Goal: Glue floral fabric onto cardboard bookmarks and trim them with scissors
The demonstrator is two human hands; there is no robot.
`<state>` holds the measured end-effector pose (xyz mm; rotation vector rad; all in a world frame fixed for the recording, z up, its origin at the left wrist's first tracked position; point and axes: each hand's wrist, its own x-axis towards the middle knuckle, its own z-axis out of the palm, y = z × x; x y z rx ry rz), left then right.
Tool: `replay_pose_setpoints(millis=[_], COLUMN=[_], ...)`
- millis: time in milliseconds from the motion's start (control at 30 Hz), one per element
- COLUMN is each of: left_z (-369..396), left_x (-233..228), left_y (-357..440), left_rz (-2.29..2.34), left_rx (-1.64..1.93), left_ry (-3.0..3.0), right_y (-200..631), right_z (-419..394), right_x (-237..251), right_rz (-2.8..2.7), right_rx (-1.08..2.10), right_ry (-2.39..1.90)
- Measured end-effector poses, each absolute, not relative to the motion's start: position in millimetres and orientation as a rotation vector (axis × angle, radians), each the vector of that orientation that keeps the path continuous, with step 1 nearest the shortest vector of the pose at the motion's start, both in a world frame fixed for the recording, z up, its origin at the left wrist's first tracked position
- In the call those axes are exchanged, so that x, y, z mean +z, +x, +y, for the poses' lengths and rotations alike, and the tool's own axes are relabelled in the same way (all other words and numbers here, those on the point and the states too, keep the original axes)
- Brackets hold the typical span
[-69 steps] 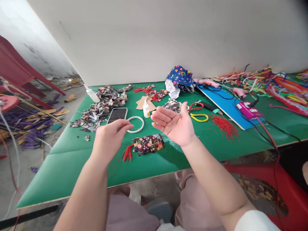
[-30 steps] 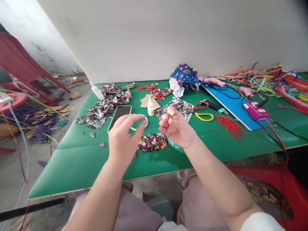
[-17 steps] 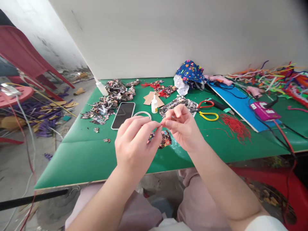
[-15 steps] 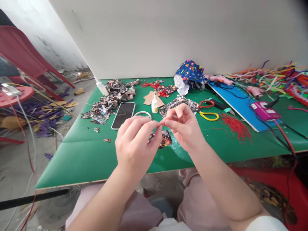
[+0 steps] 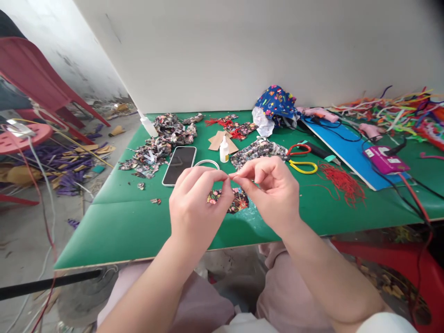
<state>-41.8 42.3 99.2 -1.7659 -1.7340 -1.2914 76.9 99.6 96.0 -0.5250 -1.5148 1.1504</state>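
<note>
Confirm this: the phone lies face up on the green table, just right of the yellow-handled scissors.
Wrong side. In the head view the phone lies face up on the green table well left of the yellow-handled scissors, beside the white ring.

Green table (image 5: 114, 222); black floral fabric piece (image 5: 236, 201) with red, pink and yellow blooms. Scissors (image 5: 300, 157): one red handle, one yellow; red cord bundle (image 5: 342, 182), blue board (image 5: 342, 145), magenta box (image 5: 385, 159). Black phone (image 5: 179, 158), white ring (image 5: 208, 163), dark-blue multicolour-print cloth (image 5: 275, 99).
</note>
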Motion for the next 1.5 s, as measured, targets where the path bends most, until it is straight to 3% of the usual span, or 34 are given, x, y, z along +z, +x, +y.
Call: replay_pose_setpoints(millis=[433,833,1300,1500], left_z=[41,41,46,56], left_x=[105,105,102,89], left_y=[-41,-43,-64,-92], left_rz=[-1.932,-1.946,-2.035,-2.119], left_rx=[-1.482,-1.494,-1.405,-1.092], left_ry=[-1.785,-1.787,-1.68,-1.738], right_y=[75,76,78,78], right_z=[107,111,117,118], right_x=[98,97,94,96], right_rz=[-1.298,-1.22,-1.037,-0.965], right_rx=[1.514,1.639,1.894,1.971], right_ry=[-0.443,-0.405,-0.382,-0.399])
